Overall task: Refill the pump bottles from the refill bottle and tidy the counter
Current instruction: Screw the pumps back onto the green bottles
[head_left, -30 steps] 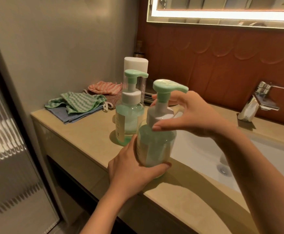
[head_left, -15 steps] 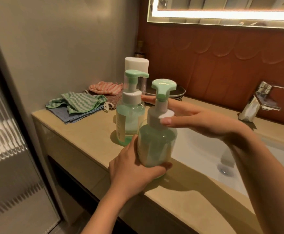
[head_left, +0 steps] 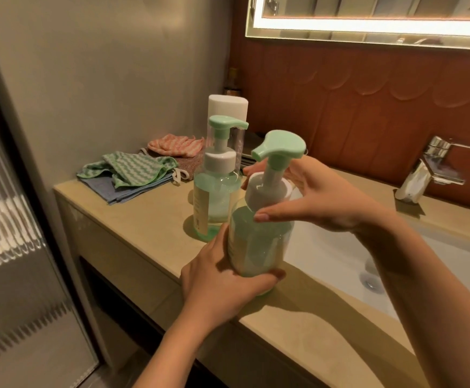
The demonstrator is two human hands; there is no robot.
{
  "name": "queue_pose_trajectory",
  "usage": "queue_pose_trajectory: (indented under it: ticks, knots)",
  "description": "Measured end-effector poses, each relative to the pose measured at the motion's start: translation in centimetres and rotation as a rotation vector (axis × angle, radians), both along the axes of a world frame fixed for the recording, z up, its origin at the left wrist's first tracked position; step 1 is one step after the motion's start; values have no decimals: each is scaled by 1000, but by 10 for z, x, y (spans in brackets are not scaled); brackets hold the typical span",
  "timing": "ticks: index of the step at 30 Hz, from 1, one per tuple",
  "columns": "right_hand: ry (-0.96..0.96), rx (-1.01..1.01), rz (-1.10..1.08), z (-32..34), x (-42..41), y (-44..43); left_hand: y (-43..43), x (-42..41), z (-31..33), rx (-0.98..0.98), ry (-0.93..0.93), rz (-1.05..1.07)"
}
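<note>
Beige counter (head_left: 133, 219) runs from a grey side wall along a brown tiled back wall, with a white sink (head_left: 326, 256) set into its right part and a chrome tap (head_left: 429, 175) on the back edge. On my feed the near bottle (head_left: 259, 242) sits at the front edge, just left of the sink. It is mostly full of green liquid, and its green pump nozzle points left. The left hand (head_left: 222, 278) grips its lower body from the left, thumb curled across the front near the base, the other fingers hidden behind. The right hand (head_left: 320, 197) is clamped on the top, thumb laid over the shoulder just under the white collar and fingers curved round the back of the collar. I see the far bottle (head_left: 217, 197) standing just behind, clear of both hands, and the white-capped refill bottle (head_left: 228, 107) directly behind that. Toward the back left corner a green cloth (head_left: 133, 166) lies on a blue cloth (head_left: 121, 191), with a pink cloth (head_left: 175, 145) beyond them by the wall.
</note>
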State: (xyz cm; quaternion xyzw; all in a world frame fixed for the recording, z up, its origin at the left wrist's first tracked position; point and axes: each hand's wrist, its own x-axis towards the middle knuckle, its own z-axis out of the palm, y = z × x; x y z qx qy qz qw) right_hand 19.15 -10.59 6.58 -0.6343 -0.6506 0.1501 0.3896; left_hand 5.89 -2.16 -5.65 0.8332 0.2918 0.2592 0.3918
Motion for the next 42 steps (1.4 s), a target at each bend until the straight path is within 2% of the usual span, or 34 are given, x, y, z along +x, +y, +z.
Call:
queue_pose_trajectory:
  ticks: [6,11,16,20,24,28,31,32,33,35,37,40,42]
  knots:
    - [153,-56,57,-9,-5,4,-1,0,3,22,14,-6]
    - [235,-50,64,-11,-9,-1,0,-3,6,-11,-15,-98]
    - [233,-41,34,-14,-8,-1,3,-4,9,-235,-319,-266]
    - [239,-54,6,-14,-9,2,0,1,27,-173,-427,-303]
    - [94,23,-143,-16,-19,2,-1,8,29,-143,-476,-290]
    - [-268,172,-372,-23,-32,0,-1,12,21,-171,-512,-257]
    - [-510,164,-507,-26,-36,-2,0,14,22,-190,-514,-289]
    - [-505,139,-488,-23,-36,-5,0,14,23,-190,-506,-303]
    - [-418,104,-419,-17,-38,-9,1,12,24,-186,-490,-309]
    - [-135,19,-192,-4,-37,-18,0,10,25,-174,-457,-317]
    - [56,-31,-28,7,-31,-24,1,9,24,-164,-447,-315]
    - [158,-68,26,11,-15,-16,2,8,24,-170,-439,-326]
    - [150,-97,30,12,-11,-5,3,8,22,-178,-435,-340]
